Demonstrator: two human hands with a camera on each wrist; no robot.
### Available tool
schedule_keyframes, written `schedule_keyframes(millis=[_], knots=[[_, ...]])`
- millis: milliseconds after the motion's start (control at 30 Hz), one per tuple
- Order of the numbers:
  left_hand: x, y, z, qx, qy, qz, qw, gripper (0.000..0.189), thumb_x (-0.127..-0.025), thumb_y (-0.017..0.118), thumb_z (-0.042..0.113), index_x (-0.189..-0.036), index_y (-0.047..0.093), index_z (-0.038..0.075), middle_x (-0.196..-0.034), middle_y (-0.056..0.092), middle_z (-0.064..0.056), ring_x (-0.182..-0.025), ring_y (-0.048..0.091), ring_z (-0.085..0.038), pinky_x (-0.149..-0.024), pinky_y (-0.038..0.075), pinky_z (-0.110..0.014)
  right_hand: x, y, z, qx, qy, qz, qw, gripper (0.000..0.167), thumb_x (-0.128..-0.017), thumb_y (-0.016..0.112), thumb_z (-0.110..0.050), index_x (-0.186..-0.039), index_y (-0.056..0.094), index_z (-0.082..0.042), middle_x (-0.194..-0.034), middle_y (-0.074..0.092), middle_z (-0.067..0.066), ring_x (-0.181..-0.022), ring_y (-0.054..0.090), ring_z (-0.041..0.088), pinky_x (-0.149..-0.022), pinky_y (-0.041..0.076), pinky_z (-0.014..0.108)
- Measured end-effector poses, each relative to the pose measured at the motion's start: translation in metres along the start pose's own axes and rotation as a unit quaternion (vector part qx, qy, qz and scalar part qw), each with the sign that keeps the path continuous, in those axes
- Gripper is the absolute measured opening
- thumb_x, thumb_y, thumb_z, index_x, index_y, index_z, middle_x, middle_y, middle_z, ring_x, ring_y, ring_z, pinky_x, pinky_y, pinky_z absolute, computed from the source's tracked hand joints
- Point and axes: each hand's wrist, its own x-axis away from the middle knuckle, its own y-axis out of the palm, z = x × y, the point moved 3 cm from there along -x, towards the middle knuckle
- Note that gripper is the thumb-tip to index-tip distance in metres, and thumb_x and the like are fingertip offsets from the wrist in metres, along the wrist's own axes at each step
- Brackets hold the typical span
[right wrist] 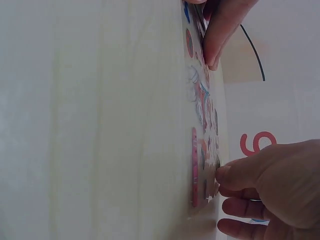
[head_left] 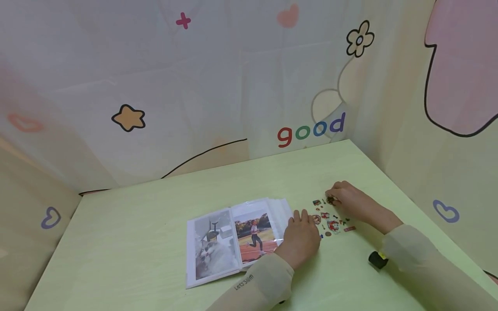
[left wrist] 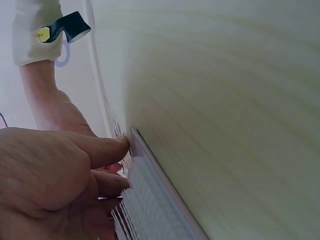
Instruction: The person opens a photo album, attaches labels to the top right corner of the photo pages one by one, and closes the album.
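- Sticker sheet [head_left: 333, 225]: flat on the table [head_left: 132, 233], just right of the open photo album [head_left: 190, 252].
- Left hand [head_left: 301, 237]: extended fingers press by the sheet's near-left edge; grip not closed.
- Right hand [head_left: 352, 201]: thumb and fingers bent over a small dark sticker [head_left: 330, 200] at the sheet's far right; whether the pinch is closed, cannot tell.
- Judged step: working that sticker loose.
- Judged requirement: sheet kept steady, sticker edge raised without tearing.

Orange star [head_left: 128, 118], outlined flower [head_left: 359, 40]; pale-green table [head_left: 128, 242]
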Motion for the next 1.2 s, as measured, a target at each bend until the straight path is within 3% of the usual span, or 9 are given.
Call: schedule_keyframes(millis=[133,367,833,1200], knots=[[-0.0001,0.0002,0.0001,-0.003,-0.001,0.003,1.0,0.044,-0.108,0.046,0.032,-0.142,0.059,0.007,-0.142,0.054,-0.005,-0.115,0.048,-0.019,-0.095,0.045,-0.028,0.0006,-0.0003,-0.0012,-0.001,-0.01,0.012,0.9999,0.016,-0.086,0.074,0.01,-0.101,0.076,0.004,-0.092,0.066,0.01,-0.091,0.063,0.032,-0.085,0.055,0.048],[-0.0017,0.0011,0.001,-0.004,-0.004,0.006,1.0,0.046,-0.108,0.045,0.029,-0.145,0.058,0.007,-0.149,0.053,-0.007,-0.135,0.048,-0.024,-0.105,0.044,-0.031,0.0024,-0.0003,0.0,-0.015,-0.021,0.03,0.9992,0.013,-0.087,0.073,0.011,-0.096,0.076,0.002,-0.095,0.07,0.009,-0.095,0.064,0.031,-0.086,0.056,0.047],[0.001,-0.0021,0.0019,0.001,-0.005,0.003,1.0,0.045,-0.108,0.045,0.029,-0.145,0.058,0.008,-0.149,0.053,-0.006,-0.135,0.048,-0.024,-0.106,0.044,-0.031,-0.0014,0.0007,0.0015,-0.027,0.002,0.033,0.9991,0.014,-0.085,0.076,0.011,-0.091,0.077,-0.002,-0.087,0.072,0.005,-0.083,0.065,0.024,-0.078,0.058,0.044],[0.0005,-0.0026,0.0017,0.005,-0.005,0.0,1.0,0.045,-0.108,0.044,0.028,-0.147,0.057,0.008,-0.15,0.052,-0.007,-0.135,0.047,-0.024,-0.107,0.043,-0.032,-0.002,-0.0028,0.0021,-0.095,0.066,0.025,0.993,0.009,-0.087,0.076,0.006,-0.093,0.077,0.0,-0.087,0.072,0.006,-0.076,0.061,0.019,-0.075,0.057,0.043]])
